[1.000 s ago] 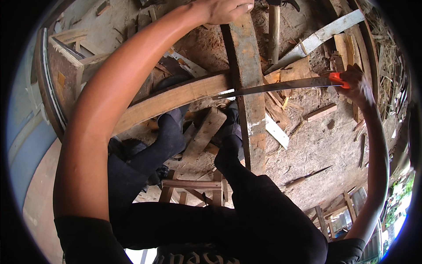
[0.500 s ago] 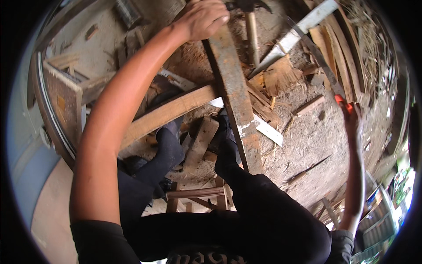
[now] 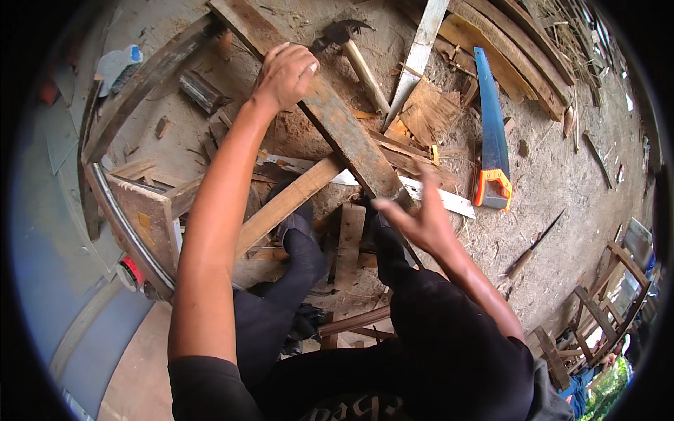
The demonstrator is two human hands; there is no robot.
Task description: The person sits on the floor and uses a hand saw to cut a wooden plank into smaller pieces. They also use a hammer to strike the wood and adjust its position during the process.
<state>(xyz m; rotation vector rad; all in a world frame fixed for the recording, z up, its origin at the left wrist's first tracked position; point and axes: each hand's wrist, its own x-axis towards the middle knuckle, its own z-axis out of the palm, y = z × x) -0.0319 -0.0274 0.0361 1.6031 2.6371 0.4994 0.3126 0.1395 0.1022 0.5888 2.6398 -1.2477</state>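
A long, weathered wooden beam (image 3: 326,105) runs diagonally in front of me, crossing over a narrower, cleaner plank (image 3: 288,203). My left hand (image 3: 286,76) is closed over the beam's upper part, fingers curled across its edge. Slightly blurred, my right hand (image 3: 428,221) reaches beside the beam's near end with fingers spread and nothing in it; whether it touches the wood I cannot tell. To its right lies a hand saw (image 3: 495,133) with a blue blade and an orange and grey handle, flat on the dirt ground.
A claw hammer (image 3: 361,74) rests beyond the beam. White-painted boards (image 3: 421,52) and curved planks (image 3: 516,52) lie at the far right. A pointed tool with a wooden handle (image 3: 523,263) is on the ground at right. Wooden frames (image 3: 597,309) stand at the right rim.
My right hand has let go of the saw, now on the ground, and moved left to the beam. The beam has swung, its far end shifting left with my left hand still on it.
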